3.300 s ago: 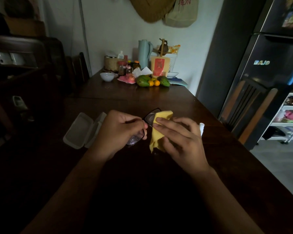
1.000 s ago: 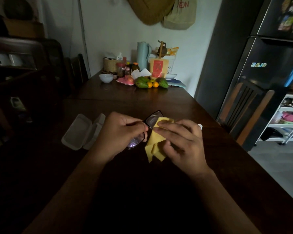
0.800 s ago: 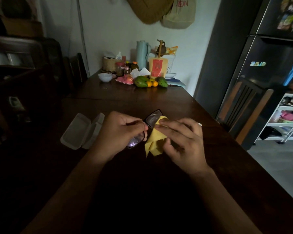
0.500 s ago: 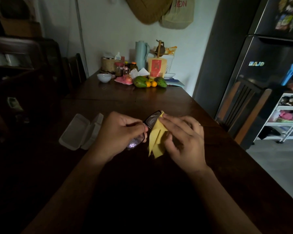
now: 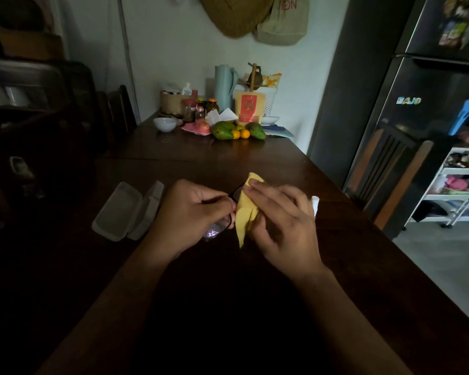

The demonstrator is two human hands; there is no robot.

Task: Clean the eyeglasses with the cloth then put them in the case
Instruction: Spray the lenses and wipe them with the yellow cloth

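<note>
Left hand [image 5: 192, 212]: gripping eyeglasses [image 5: 215, 229] firmly, mid-frame.
Right hand [image 5: 282, 223]: pinching yellow cloth [image 5: 244, 212] over lens.
Advice: rubbing lightly, both faces.

**Dark-framed eyeglasses [image 5: 216, 229] in yellow cloth [image 5: 244, 212], case [image 5: 119, 209] lying open**

The eyeglasses are held above the counter [image 5: 228, 163]. The left hand [image 5: 190, 212] grips one lens, which glints below the knuckles. The right hand [image 5: 282, 220] pinches the folded cloth over the other lens, hiding most of it. The pale, translucent case lies on the counter just left of the left hand, its lid swung fully back.
</note>
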